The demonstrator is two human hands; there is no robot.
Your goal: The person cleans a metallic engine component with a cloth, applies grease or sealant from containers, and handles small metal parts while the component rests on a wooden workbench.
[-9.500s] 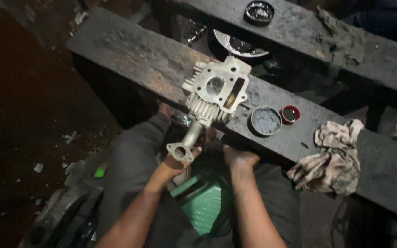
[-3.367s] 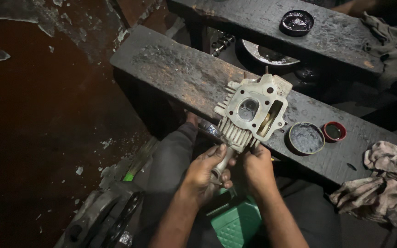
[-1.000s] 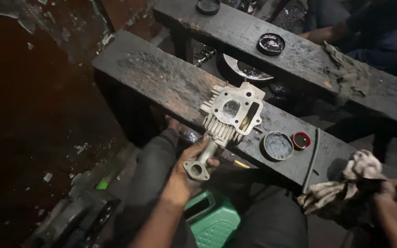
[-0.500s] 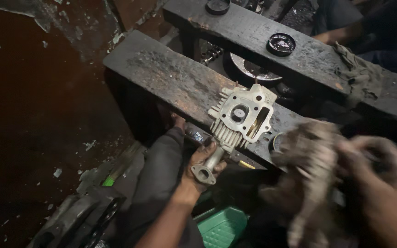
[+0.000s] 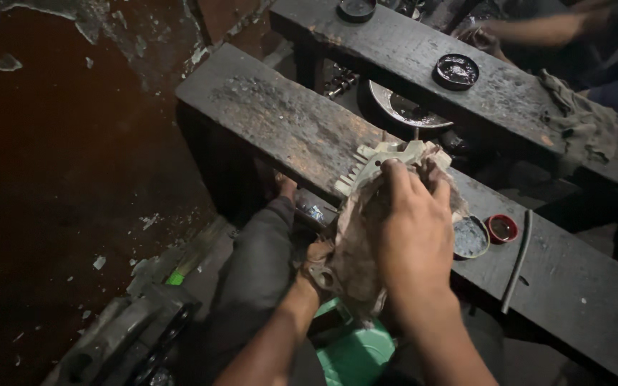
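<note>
The right hand (image 5: pixel 413 232), away at the bench's far end a second ago, has come back with the dirty rag (image 5: pixel 355 250) and now presses it, fingers closed, over the finned engine head (image 5: pixel 380 161) lying on the near dark bench (image 5: pixel 266 121); wiping looks under way. The left hand (image 5: pixel 309 275), mostly hidden by cloth, still grips the part's pipe end, beside two small tins (image 5: pixel 484 232)
</note>
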